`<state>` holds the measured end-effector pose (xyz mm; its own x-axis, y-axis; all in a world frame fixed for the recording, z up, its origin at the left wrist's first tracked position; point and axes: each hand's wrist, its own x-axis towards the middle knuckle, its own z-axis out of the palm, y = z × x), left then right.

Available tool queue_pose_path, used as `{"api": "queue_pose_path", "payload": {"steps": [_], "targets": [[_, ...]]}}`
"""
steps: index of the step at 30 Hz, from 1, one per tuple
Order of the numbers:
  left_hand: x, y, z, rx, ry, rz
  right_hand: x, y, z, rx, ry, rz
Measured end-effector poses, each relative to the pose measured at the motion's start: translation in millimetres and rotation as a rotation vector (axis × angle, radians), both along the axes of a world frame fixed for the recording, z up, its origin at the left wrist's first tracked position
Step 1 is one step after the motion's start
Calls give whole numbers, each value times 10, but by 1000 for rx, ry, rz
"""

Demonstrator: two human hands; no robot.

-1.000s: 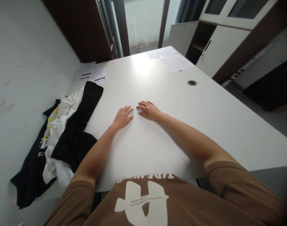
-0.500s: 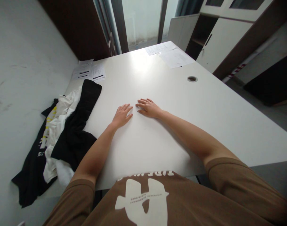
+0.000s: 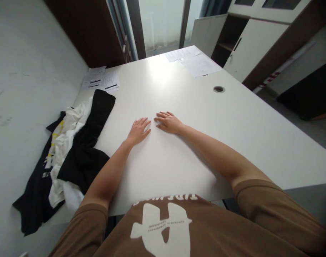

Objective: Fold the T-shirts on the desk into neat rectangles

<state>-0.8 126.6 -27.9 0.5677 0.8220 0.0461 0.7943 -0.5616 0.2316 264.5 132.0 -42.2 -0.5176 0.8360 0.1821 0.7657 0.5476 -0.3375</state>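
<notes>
My left hand (image 3: pixel 138 131) lies palm down on the white table (image 3: pixel 163 160), its fingers stretched out and holding nothing. Just right of it, my right hand (image 3: pixel 168 122) rests flat on the same surface with fingers apart. A small gap separates the fingertips of the two hands. To the left of my left forearm is a loose pile of clothes: a black garment (image 3: pixel 89 150) on top, crumpled white cloth (image 3: pixel 61 146) beneath, and a black garment with white and yellow print (image 3: pixel 35 192) by the wall.
Printed papers (image 3: pixel 101 79) lie at the table's back left, and more sheets (image 3: pixel 197 64) at the far edge. A round cable hole (image 3: pixel 219 89) is set in the table's right part. A cabinet (image 3: pixel 255 46) with an open door stands behind. The wall (image 3: pixel 31 89) borders the left.
</notes>
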Motion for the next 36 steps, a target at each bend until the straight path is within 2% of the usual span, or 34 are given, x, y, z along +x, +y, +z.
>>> {"api": "queue_pose_path", "payload": {"steps": [12, 22, 36], "targets": [[-11, 1, -9, 22, 2, -12, 11, 34, -60, 12, 5, 3], [-8, 13, -15, 17, -1, -6, -1, -1, 2, -5, 8, 1], [10, 5, 11, 5, 7, 6, 6, 23, -25, -1, 7, 6]]}}
